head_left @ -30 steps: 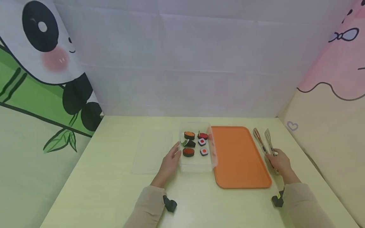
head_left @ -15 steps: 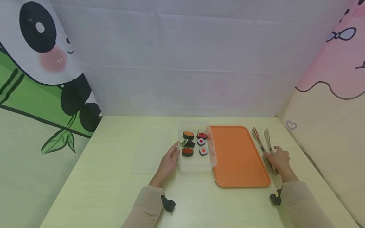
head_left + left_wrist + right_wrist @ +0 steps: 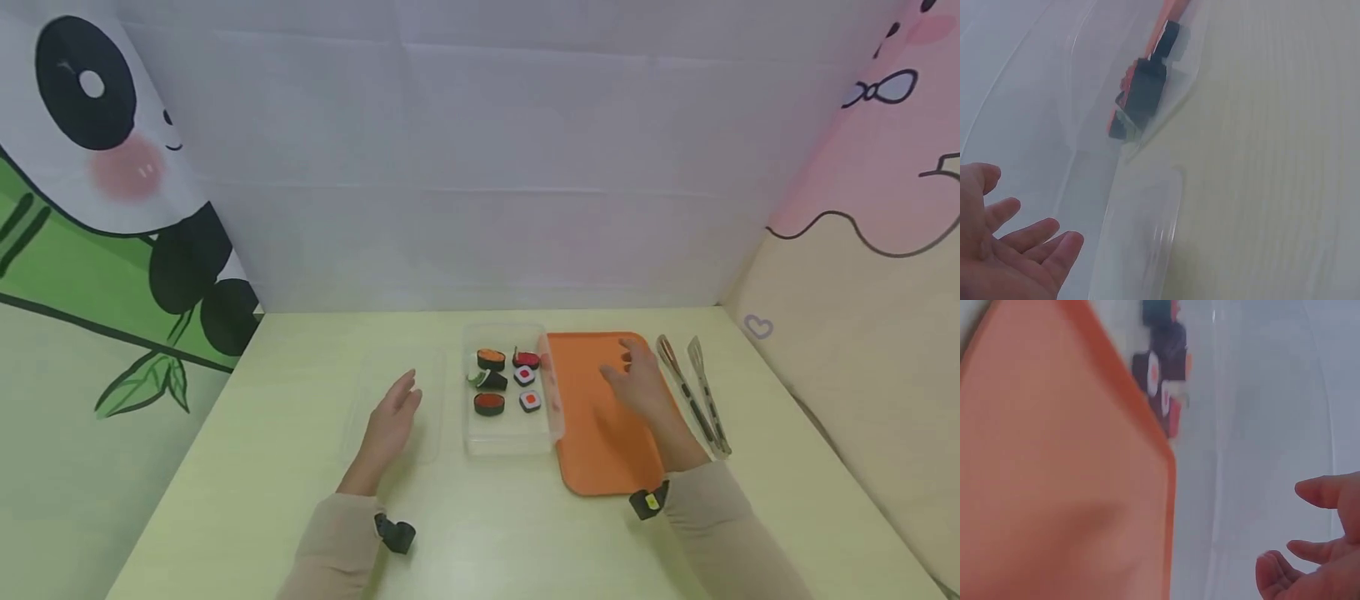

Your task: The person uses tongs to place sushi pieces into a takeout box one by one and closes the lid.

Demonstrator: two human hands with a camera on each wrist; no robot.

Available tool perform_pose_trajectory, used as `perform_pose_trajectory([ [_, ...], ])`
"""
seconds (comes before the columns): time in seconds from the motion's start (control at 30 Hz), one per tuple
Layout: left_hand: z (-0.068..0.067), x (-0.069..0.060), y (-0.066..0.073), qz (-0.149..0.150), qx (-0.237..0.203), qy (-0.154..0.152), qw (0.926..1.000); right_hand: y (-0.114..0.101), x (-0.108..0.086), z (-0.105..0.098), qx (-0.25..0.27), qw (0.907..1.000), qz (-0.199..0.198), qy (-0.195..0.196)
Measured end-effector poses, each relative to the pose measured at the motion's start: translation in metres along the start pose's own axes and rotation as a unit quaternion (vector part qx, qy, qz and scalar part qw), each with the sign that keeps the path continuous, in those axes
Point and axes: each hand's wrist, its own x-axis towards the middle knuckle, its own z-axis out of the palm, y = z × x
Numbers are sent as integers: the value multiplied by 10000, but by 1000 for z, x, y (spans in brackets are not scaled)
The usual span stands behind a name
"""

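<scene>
A clear plastic box (image 3: 510, 440) stands mid-table with several sushi pieces in it, among them an orange-topped one (image 3: 491, 359), a red-topped one (image 3: 489, 404) and a white-edged roll (image 3: 530, 401). My left hand (image 3: 388, 425) hovers over the clear lid (image 3: 427, 446), left of the box, its fingers loose and holding nothing. Over the orange tray (image 3: 600, 467) hangs my right hand (image 3: 637, 379), fingers apart and nothing in them. In the right wrist view that hand (image 3: 1316, 556) shows at the lower right. A pair of tongs (image 3: 705, 400) lies right of the tray.
The tray's left edge meets the box's right wall. A pale curtain (image 3: 450, 208) closes off the back of the table (image 3: 247, 500). Printed side panels (image 3: 862, 358) flank it left and right.
My right hand has left the tongs on the table and moved left over the tray. My left hand has come away from the box's side toward the lid.
</scene>
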Motion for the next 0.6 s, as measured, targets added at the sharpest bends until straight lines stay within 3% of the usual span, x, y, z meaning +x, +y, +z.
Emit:
perform_pose_trajectory([
  [0.3, -30, 0, -14, -272, 349, 171, 9989, -61, 4, 61, 51, 9992, -246, -307],
  [0.6, -51, -1, -23, -778, 811, 281, 9933, -115, -14, 106, 360, 9954, -612, -641],
])
